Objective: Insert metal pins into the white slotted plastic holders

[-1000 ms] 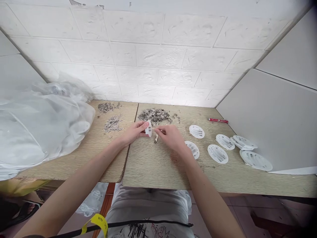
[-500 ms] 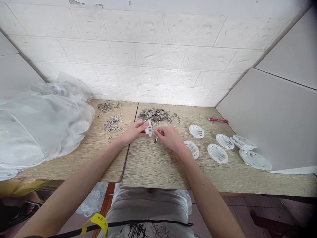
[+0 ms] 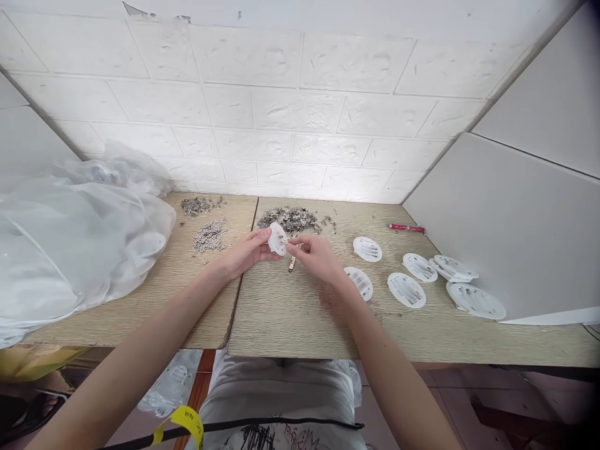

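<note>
A round white plastic disc point(image 3: 276, 240) with slots and small metal pieces is held at its left edge by my left hand point(image 3: 249, 253), thumb on its face. The disc is tilted toward me. My right hand point(image 3: 315, 255) has thumb and forefinger pinched together at the disc's right side, on a thin, small item too fine to name. Below those fingers a narrow shiny metal strip point(image 3: 292, 261) shows; whether the hand holds it or it lies on the table, I cannot tell. Just behind both hands is a heap of small metal parts point(image 3: 290, 219).
Several similar white discs point(image 3: 406, 290) lie on the right of the table. Two piles of small metal parts point(image 3: 210, 235) sit left of the table seam. A large translucent plastic bag point(image 3: 79, 244) covers the far left. Two red batteries point(image 3: 406, 228) lie near the right panel.
My left hand has turned the disc from nearly edge-on so that more of its face shows. My right fingers have come up against it. The view has shifted slightly.
</note>
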`<state>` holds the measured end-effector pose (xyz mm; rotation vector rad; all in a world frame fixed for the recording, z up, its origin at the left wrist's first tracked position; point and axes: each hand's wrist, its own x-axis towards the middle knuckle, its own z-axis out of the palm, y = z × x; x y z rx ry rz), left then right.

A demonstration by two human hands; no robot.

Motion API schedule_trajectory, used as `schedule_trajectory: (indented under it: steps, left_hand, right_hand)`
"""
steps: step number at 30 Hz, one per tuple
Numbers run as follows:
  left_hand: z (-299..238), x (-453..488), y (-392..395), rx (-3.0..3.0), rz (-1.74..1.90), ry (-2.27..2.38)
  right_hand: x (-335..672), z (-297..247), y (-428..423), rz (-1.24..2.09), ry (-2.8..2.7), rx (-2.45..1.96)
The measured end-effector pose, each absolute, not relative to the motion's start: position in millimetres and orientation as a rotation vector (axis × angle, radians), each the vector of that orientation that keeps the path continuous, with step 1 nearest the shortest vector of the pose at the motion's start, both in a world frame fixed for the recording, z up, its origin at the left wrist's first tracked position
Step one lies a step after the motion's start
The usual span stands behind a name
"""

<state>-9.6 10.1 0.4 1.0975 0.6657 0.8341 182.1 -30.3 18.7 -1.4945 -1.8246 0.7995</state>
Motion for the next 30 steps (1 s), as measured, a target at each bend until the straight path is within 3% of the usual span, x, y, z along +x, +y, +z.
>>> schedule_trajectory:
  steps: [20, 30]
  left_hand:
    - [0.9, -9.6, 9.8, 1.057, 0.842, 0.679]
    - [0.5, -10.4, 10.5, 1.098, 0.815, 0.653]
  right_hand:
    - [183.5, 15.9, -24.7, 0.731, -1.642, -1.530]
    - [180.5, 15.5, -25.0, 0.856, -1.691, -1.398]
